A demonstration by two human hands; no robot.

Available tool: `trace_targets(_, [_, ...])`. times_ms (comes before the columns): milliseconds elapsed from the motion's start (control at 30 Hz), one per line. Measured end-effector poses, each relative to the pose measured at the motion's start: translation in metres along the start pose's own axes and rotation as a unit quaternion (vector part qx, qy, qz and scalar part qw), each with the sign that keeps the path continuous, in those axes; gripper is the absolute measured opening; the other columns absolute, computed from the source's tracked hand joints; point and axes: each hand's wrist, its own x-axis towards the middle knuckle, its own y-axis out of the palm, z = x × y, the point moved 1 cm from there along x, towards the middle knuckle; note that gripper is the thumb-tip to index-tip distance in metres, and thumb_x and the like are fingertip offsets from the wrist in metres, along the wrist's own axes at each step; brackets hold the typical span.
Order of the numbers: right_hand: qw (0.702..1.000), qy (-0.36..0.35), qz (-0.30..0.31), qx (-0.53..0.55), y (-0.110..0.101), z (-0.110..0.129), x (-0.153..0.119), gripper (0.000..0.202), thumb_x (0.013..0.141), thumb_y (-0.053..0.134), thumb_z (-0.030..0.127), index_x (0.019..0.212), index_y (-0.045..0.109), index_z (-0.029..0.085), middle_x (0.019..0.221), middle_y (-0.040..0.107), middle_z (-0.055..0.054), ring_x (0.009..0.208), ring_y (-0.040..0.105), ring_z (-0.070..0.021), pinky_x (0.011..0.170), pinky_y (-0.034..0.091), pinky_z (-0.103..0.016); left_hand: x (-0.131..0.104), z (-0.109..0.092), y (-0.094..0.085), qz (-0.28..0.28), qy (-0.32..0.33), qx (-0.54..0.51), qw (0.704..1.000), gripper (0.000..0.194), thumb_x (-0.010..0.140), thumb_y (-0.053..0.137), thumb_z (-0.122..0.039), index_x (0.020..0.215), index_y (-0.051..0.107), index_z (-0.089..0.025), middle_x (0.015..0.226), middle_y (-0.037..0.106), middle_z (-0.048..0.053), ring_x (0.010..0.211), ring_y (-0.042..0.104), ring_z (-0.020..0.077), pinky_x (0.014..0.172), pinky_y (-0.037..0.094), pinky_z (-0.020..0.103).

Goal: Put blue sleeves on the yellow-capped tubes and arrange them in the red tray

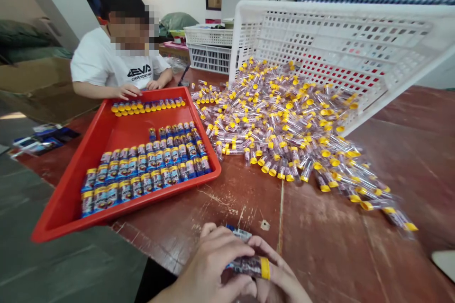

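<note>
At the table's front edge my two hands are closed together around one small clear plastic tube (246, 265) with a yellow cap. The tube lies nearly level, its cap to the right and dark print on its side. My left hand (209, 258) wraps it from the left, over its far end. My right hand (280, 277) grips it from the right, near the cap. A bit of blue and white printed film (240, 233) shows just beyond my fingers; whether it is attached to the tube, I cannot tell.
A red tray (124, 208) at left holds rows of blue-labelled tubes. Loose yellow-capped tubes (270, 123) spill from a tipped white crate (320, 19) across the wooden table (227, 199). Opposite, a person (117, 66) has hands at the tray's far side.
</note>
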Motion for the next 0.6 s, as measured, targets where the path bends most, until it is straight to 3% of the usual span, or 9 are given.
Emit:
trace_targets(167, [1.000,-0.005,-0.012,0.021,0.003,-0.011,-0.003,0.035,0.076,0.075,0.029,0.111,0.072,0.026,0.105,0.071,-0.002,0.101,0.065,-0.0175,0.093,0.049,-0.030,-0.005,0.010,0.012,-0.007,0.040,-0.021,0.999,0.050,0.067,0.084,-0.012,0.110,0.064,-0.025,0.098,0.072,-0.003,0.090,0.061,0.0182,0.084,0.033,0.032])
trace_targets(333, [0.998,0.024,-0.062,0.006,0.008,-0.011,-0.004,0.040,0.069,0.081,0.032,0.109,0.073,0.027,0.109,0.071,-0.001,0.099,0.065,-0.0167,0.091,0.049,-0.028,-0.008,0.014,0.017,-0.013,0.035,-0.031,0.999,0.048,0.069,0.081,-0.011,0.110,0.064,-0.026,0.098,0.072,-0.003,0.089,0.063,0.0176,0.085,0.033,0.032])
trace_targets(500, [0.996,0.020,-0.090,-0.001,0.014,-0.008,-0.005,0.042,0.066,0.082,0.033,0.106,0.073,0.024,0.104,0.071,-0.004,0.103,0.065,-0.0228,0.095,0.048,-0.037,-0.010,0.014,0.016,-0.024,0.044,-0.032,0.998,0.047,0.070,0.081,-0.013,0.112,0.063,-0.027,0.100,0.072,-0.004,0.091,0.064,0.0168,0.085,0.034,0.031])
trace_targets(600, [0.995,0.029,-0.098,-0.008,0.009,-0.010,-0.005,0.044,0.067,0.082,0.031,0.109,0.072,0.024,0.106,0.071,-0.002,0.097,0.066,-0.0176,0.094,0.048,-0.031,-0.011,0.016,0.017,-0.024,0.040,-0.034,0.998,0.047,0.071,0.080,-0.012,0.112,0.063,-0.027,0.101,0.072,-0.004,0.091,0.064,0.0169,0.086,0.034,0.032])
